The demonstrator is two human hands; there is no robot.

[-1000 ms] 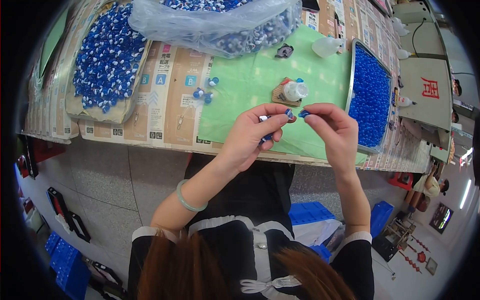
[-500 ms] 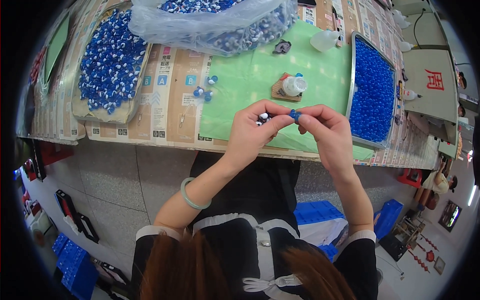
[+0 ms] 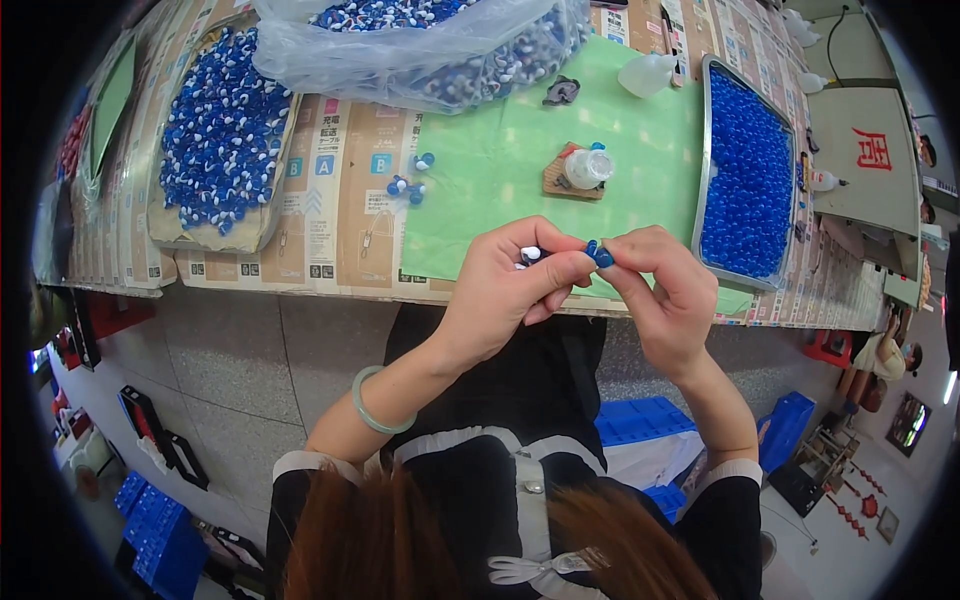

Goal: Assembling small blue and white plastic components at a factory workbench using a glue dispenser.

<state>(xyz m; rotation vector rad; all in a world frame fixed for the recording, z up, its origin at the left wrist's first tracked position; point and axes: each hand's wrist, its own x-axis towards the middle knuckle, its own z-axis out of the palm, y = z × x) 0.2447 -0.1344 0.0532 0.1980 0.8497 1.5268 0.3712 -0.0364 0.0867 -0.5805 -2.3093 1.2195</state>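
My left hand and my right hand meet over the front edge of the green sheet. Between their fingertips is a small shiny blue bead-like piece, pinched from both sides; whether it is one part or two pressed together is hard to make out. Small white-and-dark pieces are tucked in the curled fingers of my left hand. Just beyond my hands, a small white-capped bottle stands on a brown corrugated block. Several loose blue-and-white pieces lie to the left.
At the right, a metal tray holds many blue pieces. A cardboard tray of blue-and-white pieces sits at the left. Along the back lies a bulging see-through plastic bag. A squeeze bottle and a crumpled grey scrap are on the sheet.
Both hands have come slightly nearer to me, still pinching the blue piece, which has tilted between the fingertips. My right hand has shifted a little to the right.
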